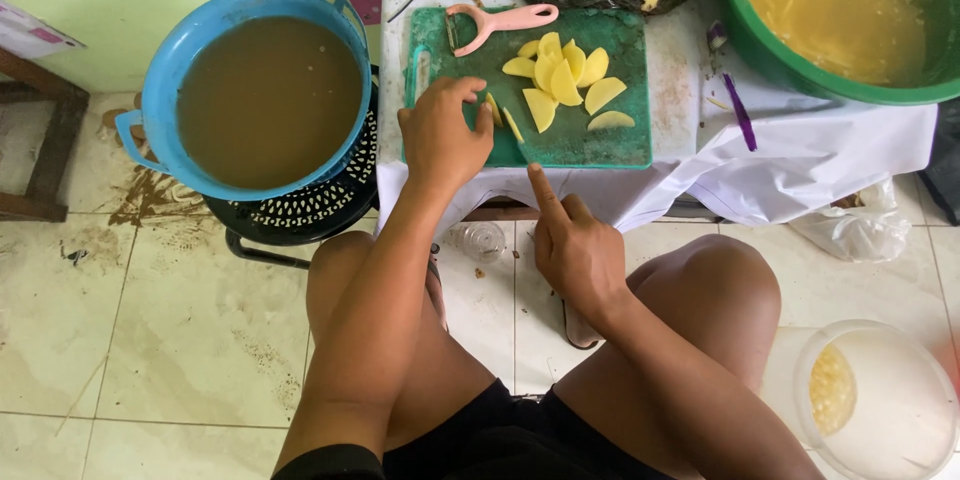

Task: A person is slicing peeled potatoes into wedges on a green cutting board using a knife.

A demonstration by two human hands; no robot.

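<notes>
Potato slices [565, 80] lie on the green cutting board [600, 145] — left hand [440, 135] pins a piece at its near edge, right hand [575, 250] grips a knife, forefinger along the blade.

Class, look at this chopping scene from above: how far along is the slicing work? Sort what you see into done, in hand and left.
Done: pale yellow slices lie fanned on the green cutting board, and the pink peeler is set aside. In hand: the left hand pins a small piece while the right hand guides a knife at it. Left: only that piece shows uncut.
</notes>
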